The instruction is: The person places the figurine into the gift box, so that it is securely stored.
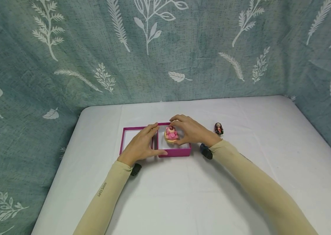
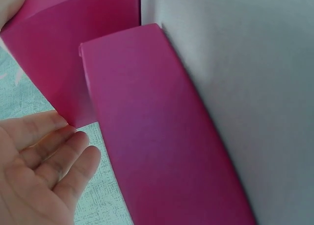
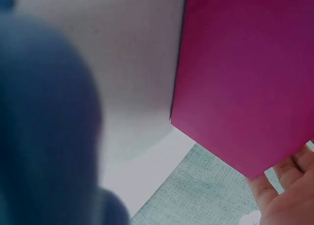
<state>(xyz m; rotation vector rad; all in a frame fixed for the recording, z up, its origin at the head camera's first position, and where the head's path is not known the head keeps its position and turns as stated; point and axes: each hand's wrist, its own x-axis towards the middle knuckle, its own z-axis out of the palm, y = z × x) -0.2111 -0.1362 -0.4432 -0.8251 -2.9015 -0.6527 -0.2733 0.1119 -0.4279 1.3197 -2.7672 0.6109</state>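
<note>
A magenta box [image 1: 175, 152] with a white inside stands open in the middle of the table. A small pink figurine [image 1: 171, 134] with a yellow base is in it. My right hand [image 1: 193, 130] reaches over the box from the right and pinches the figurine between thumb and fingers. In the right wrist view, other fingertips [image 3: 263, 189] lie at the box's far corner. My left hand [image 1: 142, 143] grips the box across its left side, thumb at the front, fingers at the back. A shallow magenta lid [image 1: 122, 141] lies to the left, partly under that hand.
A small dark-haired figurine [image 1: 218, 129] lies right of my right hand. A dark object [image 1: 206, 151] sits below my right wrist, another [image 1: 136, 169] by my left. A blurred blue shape [image 3: 44, 122] fills the right wrist view's left side. A leaf-patterned curtain [image 1: 159, 78] hangs behind.
</note>
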